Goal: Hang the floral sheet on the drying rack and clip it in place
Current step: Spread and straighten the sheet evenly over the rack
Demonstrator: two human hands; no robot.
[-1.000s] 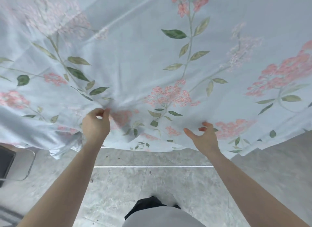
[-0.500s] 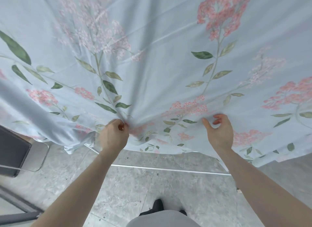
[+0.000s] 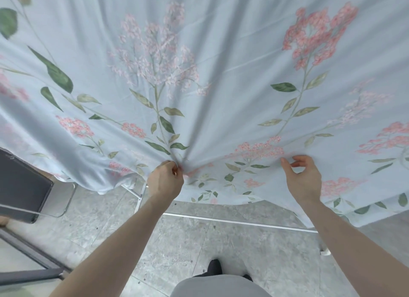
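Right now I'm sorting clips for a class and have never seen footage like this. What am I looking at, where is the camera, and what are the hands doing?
There is no machine here: a person wears one wide-angle camera on the head, which looks forward and down, so you see their own two bare arms from above.

In front of them hangs a pale blue floral sheet, spread wide. Thin white bars of the drying rack show beneath its lower edge.

The left hand pinches a fold of the sheet, and creases fan out from that spot. The right hand is at the cloth with loosely bent fingers; it does not seem to grip anything.

Below is a grey stone floor, and at the left edge a dark chair with a metal frame. I can see no clips in this picture.
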